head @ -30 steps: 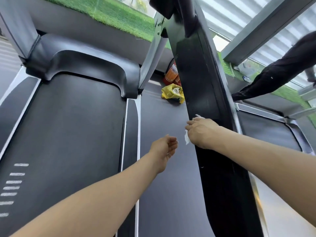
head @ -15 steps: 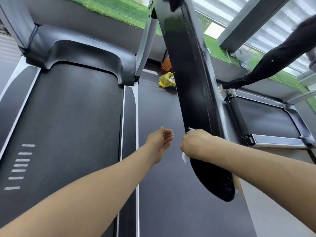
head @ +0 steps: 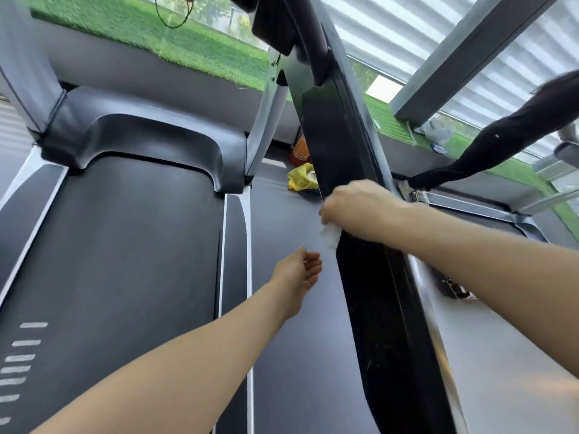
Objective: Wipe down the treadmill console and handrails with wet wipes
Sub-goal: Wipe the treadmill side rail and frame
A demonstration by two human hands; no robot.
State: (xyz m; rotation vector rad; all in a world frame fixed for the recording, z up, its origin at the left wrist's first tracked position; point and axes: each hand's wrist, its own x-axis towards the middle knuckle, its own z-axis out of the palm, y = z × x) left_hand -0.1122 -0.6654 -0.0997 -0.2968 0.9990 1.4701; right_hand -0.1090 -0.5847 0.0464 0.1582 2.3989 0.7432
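Your right hand point(head: 360, 211) is curled over the black handrail point(head: 338, 142), pinching a white wet wipe point(head: 330, 234) against its left edge. A crumpled corner of the wipe sticks out just below your fingers. The rail runs diagonally from top centre down to bottom right, glossy black with a silver strip along its right side.

Your left hand point(head: 299, 275) hangs free over the dark floor strip between the two machines, palm turned toward the rail, fingers loosely curled, holding nothing. It's near the rail but not touching it.

Treadmill belt point(head: 125, 261) and its grey motor cover point(head: 147, 145) sit on your left. A yellow bag point(head: 300, 177) lies on the floor beyond the rail, an orange container point(head: 299, 150) right behind it, mostly hidden. A dark-sleeved arm point(head: 501, 142) reaches in from the upper right. Artificial grass ledge point(head: 188, 48) runs along the window.
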